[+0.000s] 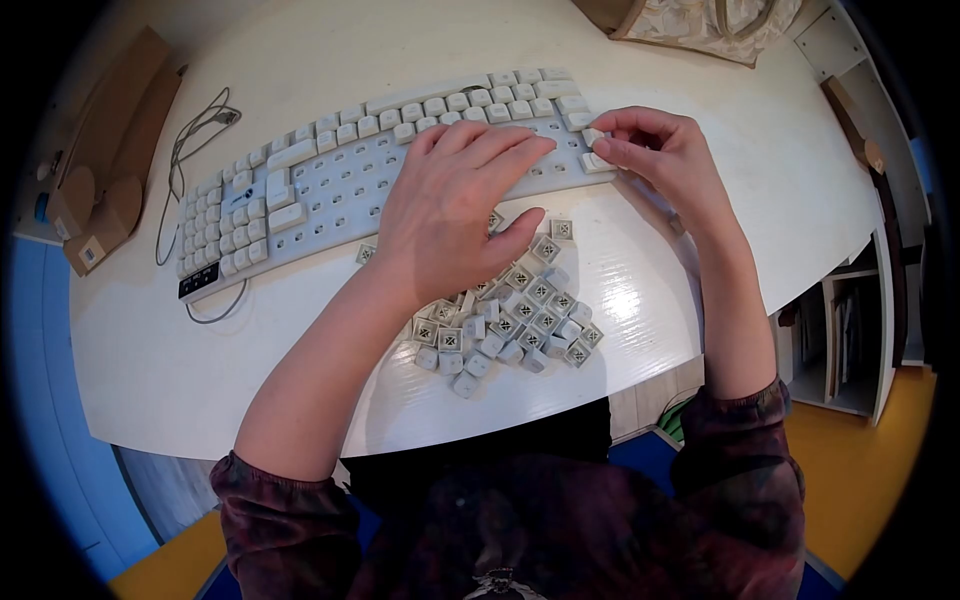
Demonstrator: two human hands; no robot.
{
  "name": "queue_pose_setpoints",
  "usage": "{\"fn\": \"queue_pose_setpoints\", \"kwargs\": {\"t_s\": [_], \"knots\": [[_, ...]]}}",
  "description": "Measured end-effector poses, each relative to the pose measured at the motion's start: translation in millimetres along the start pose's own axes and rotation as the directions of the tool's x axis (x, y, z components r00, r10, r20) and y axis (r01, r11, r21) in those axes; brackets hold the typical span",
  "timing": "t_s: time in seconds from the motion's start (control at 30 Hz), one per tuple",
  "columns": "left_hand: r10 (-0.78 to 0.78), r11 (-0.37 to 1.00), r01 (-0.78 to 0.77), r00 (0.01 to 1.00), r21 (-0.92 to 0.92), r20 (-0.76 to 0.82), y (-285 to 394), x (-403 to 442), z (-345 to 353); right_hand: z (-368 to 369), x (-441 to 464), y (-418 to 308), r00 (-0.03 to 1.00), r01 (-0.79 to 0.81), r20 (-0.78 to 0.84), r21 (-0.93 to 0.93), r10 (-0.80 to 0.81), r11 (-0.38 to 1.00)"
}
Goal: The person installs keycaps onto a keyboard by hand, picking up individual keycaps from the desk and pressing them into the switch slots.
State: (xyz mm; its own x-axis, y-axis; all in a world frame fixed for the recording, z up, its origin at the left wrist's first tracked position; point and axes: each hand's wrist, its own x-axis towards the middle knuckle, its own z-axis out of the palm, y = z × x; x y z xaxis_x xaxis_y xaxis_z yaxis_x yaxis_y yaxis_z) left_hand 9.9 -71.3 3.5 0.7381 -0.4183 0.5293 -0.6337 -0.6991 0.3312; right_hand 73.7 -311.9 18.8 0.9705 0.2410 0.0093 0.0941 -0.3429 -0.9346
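A white keyboard [340, 205] lies at a slant across the table, with keycaps on its far rows and left block and bare switch sockets through its middle. My left hand [440, 205] rests over it, fingers stretched out and thumb apart, covering part of the board. At the board's right end, my right hand [665, 155] pinches a white keycap [593, 137] between thumb and fingers; the fingertips partly hide it. Another keycap [596, 162] sits just below. Between my forearms is a heap of loose keycaps [525, 310], many turned hollow side up.
The white table [660, 300] has a curved front edge near my body. A grey cable [180, 150] coils left of the keyboard, beside a brown cardboard piece [115, 150]. A patterned bag [700, 25] stands at the back right, and shelving [850, 330] is beyond the right edge.
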Motion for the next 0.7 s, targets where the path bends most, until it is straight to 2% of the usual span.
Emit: {"fn": "queue_pose_setpoints", "kwargs": {"t_s": [0.2,0.5,0.6,0.7], "knots": [[-0.002,1.0,0.002,1.0,0.002,0.001,0.3,0.2,0.3,1.5,-0.5,-3.1,1.0,-0.007,0.028,-0.015,0.007,1.0],[0.0,1.0,0.0,1.0,-0.006,0.009,-0.1,0.4,-0.1,3.7,-1.9,-8.0,0.999,-0.043,-0.016,-0.052,0.042,0.998],[0.0,1.0,0.001,1.0,-0.006,0.01,0.0,0.2,0.0,4.3,-0.6,-4.4,0.999,-0.015,-0.031,-0.053,0.013,0.998],[-0.004,1.0,0.004,1.0,-0.006,0.007,0.8,0.7,-1.2,11.9,-6.3,-8.8,0.98,0.173,-0.079,-0.136,-0.185,0.976]]}}
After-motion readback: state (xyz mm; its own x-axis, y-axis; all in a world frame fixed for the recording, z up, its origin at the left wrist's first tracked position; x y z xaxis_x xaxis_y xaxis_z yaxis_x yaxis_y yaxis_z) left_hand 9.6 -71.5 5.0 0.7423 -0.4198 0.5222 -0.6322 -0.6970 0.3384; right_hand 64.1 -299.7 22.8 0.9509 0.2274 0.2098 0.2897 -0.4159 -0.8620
